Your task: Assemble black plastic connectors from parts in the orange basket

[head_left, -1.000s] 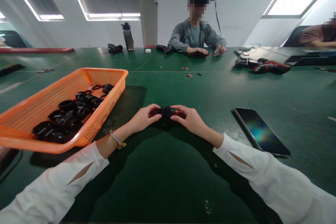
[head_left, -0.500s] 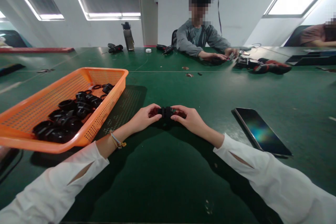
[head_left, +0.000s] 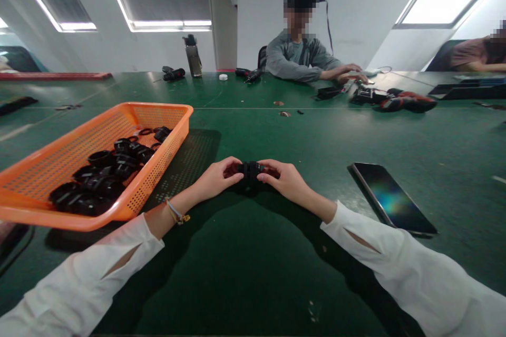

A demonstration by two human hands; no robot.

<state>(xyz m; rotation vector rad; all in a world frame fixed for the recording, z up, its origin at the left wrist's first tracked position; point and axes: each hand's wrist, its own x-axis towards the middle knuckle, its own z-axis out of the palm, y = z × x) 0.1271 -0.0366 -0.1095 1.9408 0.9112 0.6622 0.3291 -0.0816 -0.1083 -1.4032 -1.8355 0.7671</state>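
Observation:
Between my two hands is a small black ribbed cylindrical part (head_left: 250, 170), held level just above the green table (head_left: 253, 274). My left hand (head_left: 220, 176) pinches its left end between thumb and fingers. At the other end, the thumb and fingers of my right hand (head_left: 283, 176) grip it in the same way. The fingertips cover both ends, and its exact kind is too small to make out. To the left, an orange perforated basket (head_left: 158, 168) holds several black ring-like and cylindrical parts (head_left: 100, 181).
A phone (head_left: 391, 197) lies on the table to my right. Across the table sits a person in a grey jacket (head_left: 292, 58), hands near a black and red tool (head_left: 409, 101). A bottle (head_left: 193, 56) and dark power tools (head_left: 173, 73) stand along the far edge.
My hands and the black part stay almost in place. Across the table, the person's hands have shifted right and one is raised, uncovering a dark object on the table.

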